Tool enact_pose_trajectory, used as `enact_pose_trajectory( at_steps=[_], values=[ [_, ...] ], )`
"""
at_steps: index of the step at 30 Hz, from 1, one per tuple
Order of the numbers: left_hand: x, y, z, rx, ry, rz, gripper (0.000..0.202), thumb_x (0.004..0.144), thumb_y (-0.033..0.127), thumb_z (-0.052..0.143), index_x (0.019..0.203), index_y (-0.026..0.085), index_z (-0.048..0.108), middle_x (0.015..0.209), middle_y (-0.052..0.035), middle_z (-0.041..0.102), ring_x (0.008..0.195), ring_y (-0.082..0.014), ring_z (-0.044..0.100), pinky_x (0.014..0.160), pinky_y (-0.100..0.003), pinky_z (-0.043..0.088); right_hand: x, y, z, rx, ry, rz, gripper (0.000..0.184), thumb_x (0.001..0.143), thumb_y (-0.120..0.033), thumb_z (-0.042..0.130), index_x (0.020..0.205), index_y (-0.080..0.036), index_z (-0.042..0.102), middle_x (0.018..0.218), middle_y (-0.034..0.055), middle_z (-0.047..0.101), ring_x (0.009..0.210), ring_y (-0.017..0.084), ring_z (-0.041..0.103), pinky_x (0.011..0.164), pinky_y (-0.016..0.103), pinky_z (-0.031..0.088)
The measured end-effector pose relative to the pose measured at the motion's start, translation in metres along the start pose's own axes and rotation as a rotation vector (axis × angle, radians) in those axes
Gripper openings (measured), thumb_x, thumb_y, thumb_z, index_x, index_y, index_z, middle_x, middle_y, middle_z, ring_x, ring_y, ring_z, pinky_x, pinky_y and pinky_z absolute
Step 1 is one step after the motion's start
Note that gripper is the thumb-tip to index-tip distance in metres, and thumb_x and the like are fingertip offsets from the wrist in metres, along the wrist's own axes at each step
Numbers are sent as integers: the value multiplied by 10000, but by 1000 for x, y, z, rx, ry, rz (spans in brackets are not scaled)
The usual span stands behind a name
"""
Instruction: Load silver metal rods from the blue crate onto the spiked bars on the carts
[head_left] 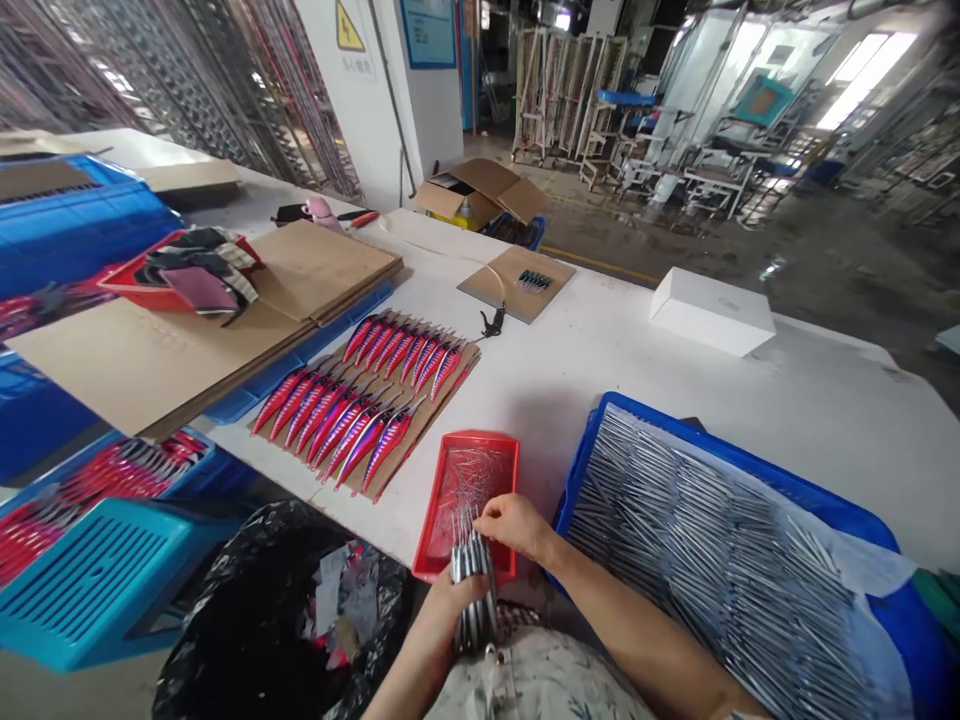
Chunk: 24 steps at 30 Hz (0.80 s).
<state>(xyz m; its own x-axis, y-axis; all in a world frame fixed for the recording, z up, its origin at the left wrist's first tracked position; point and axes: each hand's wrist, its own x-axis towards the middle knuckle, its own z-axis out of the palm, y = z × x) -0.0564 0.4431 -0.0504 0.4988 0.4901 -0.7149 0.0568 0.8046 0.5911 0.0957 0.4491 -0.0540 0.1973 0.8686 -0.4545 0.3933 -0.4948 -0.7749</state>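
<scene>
My left hand (454,602) is wrapped round a bundle of slim silver metal lure blanks (472,565), held upright with thin wire ends pointing away from me. At the tips of the bundle, my right hand (516,524) has thumb and forefinger pinched together; whatever is between them is too small to make out. Both hands are over the near end of a red plastic tray (512,455), in which many fine wire pieces (472,480) lie loose. Right of my forearm stands a blue crate (750,477) with rows of similar silver blanks (697,530).
Pink-and-purple fishing lures (352,420) lie in two rows on cardboard at the left. Beyond are a cardboard sheet (480,285) with small dark pieces, a black clamp-like tool (493,322) and a white box (711,312). A black-lined bin (247,610) stands below the table edge.
</scene>
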Motion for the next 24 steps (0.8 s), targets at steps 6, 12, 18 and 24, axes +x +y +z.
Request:
enact_pose_trajectory(
  at_steps=[6,12,18,24],
  values=[
    [6,5,8,79,36,-33,234,557,283,690,700,144,568,522,17,535,487,-122,480,481,-242,389,2,-12,-9,-173,132,-31,140,619,-177,506,540,-152,619,513,3,570,500,92,431,478,207,267],
    [6,8,9,70,16,-52,238,553,288,708,692,136,588,524,16,536,479,-116,470,475,-242,380,12,-22,-27,-34,274,4,160,650,-164,477,506,-143,543,482,-22,495,480,79,387,460,196,250],
    [4,-1,1,-83,-13,-129,271,568,316,711,714,113,607,512,-4,550,469,-118,483,503,-259,393,33,-8,-53,25,169,-50,253,719,-262,498,504,-131,517,456,-40,437,461,68,376,465,189,267],
    [4,0,-1,-112,-17,-132,240,552,297,719,648,132,575,480,13,527,438,-102,457,477,-240,370,14,8,-2,404,-183,71,164,712,-269,513,658,-132,586,600,-5,570,530,84,507,491,170,371]
  ],
)
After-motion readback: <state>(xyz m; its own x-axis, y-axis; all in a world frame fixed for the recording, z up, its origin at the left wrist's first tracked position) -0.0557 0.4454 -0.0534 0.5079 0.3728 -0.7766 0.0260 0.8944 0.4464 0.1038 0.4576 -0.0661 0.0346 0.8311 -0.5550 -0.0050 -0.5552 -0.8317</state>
